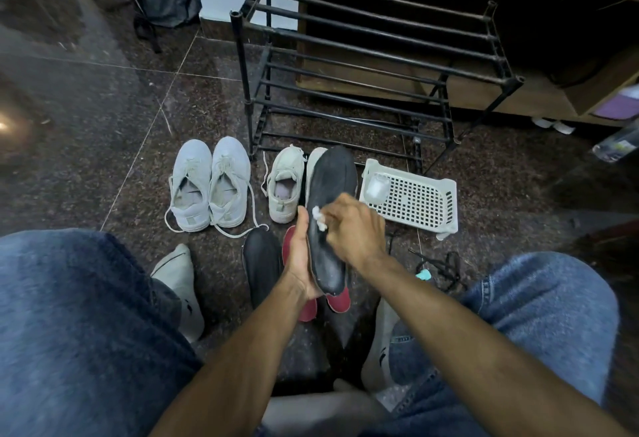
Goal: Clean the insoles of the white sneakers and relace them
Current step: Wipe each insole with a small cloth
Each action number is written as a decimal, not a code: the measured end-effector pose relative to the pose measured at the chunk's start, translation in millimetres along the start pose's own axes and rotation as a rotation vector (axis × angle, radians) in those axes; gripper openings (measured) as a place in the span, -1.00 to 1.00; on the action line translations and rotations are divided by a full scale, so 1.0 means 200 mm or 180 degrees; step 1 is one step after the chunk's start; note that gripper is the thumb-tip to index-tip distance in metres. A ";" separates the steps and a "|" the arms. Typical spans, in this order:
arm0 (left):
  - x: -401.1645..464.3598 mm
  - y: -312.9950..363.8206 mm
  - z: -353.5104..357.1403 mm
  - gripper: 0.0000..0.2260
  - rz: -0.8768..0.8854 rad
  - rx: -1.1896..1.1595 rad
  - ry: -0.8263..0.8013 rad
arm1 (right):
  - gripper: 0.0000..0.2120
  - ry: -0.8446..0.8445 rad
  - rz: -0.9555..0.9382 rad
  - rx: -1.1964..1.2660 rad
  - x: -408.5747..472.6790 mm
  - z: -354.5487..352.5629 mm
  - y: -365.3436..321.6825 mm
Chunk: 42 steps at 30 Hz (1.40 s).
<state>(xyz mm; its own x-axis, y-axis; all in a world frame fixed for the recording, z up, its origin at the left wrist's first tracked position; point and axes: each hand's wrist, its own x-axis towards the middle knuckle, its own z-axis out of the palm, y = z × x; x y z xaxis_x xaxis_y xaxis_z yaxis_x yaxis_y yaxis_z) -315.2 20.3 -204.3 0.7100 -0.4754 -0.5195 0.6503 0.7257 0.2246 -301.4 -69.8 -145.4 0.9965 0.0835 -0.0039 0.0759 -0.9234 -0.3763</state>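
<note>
Head view: left hand (300,257) cupping upright black insole (328,215) by its heel end, right hand (356,229) pinching white wad (320,218) against its middle.

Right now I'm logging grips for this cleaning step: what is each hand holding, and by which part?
The left hand grips the black insole along its left edge, near the heel end. The right hand pinches a white wad against it.
</note>
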 end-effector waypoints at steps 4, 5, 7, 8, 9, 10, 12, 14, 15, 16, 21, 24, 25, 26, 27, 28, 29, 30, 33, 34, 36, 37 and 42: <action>0.00 0.01 -0.02 -0.37 0.0015 -0.0048 0.0012 | -0.80 -0.0056 0.0015 0.0356 0.00 0.01 -0.03; 0.01 0.01 -0.04 -0.36 0.0043 -0.0120 -0.0017 | -0.81 -0.0176 -0.0089 0.0449 -0.03 0.01 -0.05; 0.02 0.02 -0.04 -0.33 0.0081 -0.0147 -0.0003 | -0.81 -0.0359 -0.0257 0.0471 -0.09 0.02 -0.07; 0.01 0.01 -0.04 -0.31 0.0058 -0.0125 0.0018 | -0.80 -0.0367 -0.0279 0.0426 -0.09 0.02 -0.07; 0.02 0.00 -0.04 -0.31 -0.0004 -0.0090 0.0039 | -0.79 -0.0325 -0.0262 0.0354 -0.07 0.02 -0.07; 0.01 -0.01 -0.03 -0.32 -0.0063 -0.0075 0.0077 | -0.78 -0.0278 -0.0216 0.0249 -0.04 0.02 -0.06; -0.01 -0.03 -0.01 -0.33 -0.0150 0.0003 0.0198 | -0.78 -0.0219 -0.0058 0.0057 0.03 0.01 -0.04; -0.02 -0.04 0.01 -0.29 -0.0187 0.0106 0.0231 | -0.79 -0.0111 0.0111 0.0147 0.08 0.01 -0.04; -0.02 -0.03 0.01 -0.29 -0.0142 0.0087 0.0218 | -0.80 -0.0060 0.0171 0.0245 0.08 0.01 -0.05; -0.02 -0.02 0.01 -0.31 -0.0086 0.0023 0.0193 | -0.80 -0.0034 0.0210 0.0324 0.07 0.01 -0.06; 0.00 0.01 -0.02 -0.29 -0.0026 -0.0121 0.0161 | -0.79 -0.0159 0.0148 0.0617 -0.07 0.04 -0.09; -0.01 -0.03 0.01 -0.28 -0.0120 0.0033 0.0172 | -0.79 -0.0131 0.0016 0.0271 -0.01 0.01 -0.04; -0.01 -0.04 0.02 -0.28 -0.0139 0.0113 0.0181 | -0.78 -0.0087 0.0014 0.0182 0.02 0.00 -0.03; -0.01 -0.04 0.03 -0.27 -0.0170 0.0136 0.0165 | -0.78 -0.0040 0.0052 0.0147 0.05 -0.01 -0.02; -0.02 -0.04 0.04 -0.26 -0.0183 0.0133 0.0162 | -0.79 0.0011 0.0100 0.0159 0.07 -0.01 -0.02; -0.02 -0.03 0.04 -0.26 -0.0162 0.0136 0.0169 | -0.80 0.0047 0.0154 0.0202 0.08 -0.01 -0.02; -0.02 -0.03 0.03 -0.26 -0.0146 0.0123 0.0181 | -0.81 0.0056 0.0214 0.0280 0.08 0.00 -0.03; -0.01 -0.02 0.02 -0.27 -0.0130 0.0072 0.0176 | -0.82 0.0019 0.0258 0.0357 0.06 0.01 -0.05; -0.02 0.01 -0.01 -0.31 0.0034 -0.0086 0.0258 | -0.78 -0.0296 0.0149 0.0498 -0.03 0.02 -0.09; -0.01 0.02 -0.01 -0.31 0.0062 -0.0103 0.0234 | -0.78 -0.0383 0.0069 0.0515 -0.05 0.02 -0.10; -0.01 0.02 0.00 -0.29 0.0084 -0.0094 0.0173 | -0.79 -0.0438 -0.0083 0.0386 -0.05 -0.01 -0.08; -0.01 0.01 0.01 -0.30 0.0091 -0.0053 0.0178 | -0.78 -0.0399 -0.0180 0.0227 -0.03 -0.02 -0.06; 0.00 -0.02 0.02 -0.24 0.0070 0.0233 0.0108 | -0.79 -0.0130 -0.0185 -0.0073 0.11 -0.05 0.00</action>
<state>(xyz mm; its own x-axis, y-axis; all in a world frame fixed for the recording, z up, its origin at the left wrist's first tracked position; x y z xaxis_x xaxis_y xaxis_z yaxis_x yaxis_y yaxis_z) -317.2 16.5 -202.0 0.7156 -0.4416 -0.5412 0.6535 0.6970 0.2952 -279.2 -71.4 -136.9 0.9882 0.1520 -0.0205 0.1349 -0.9248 -0.3557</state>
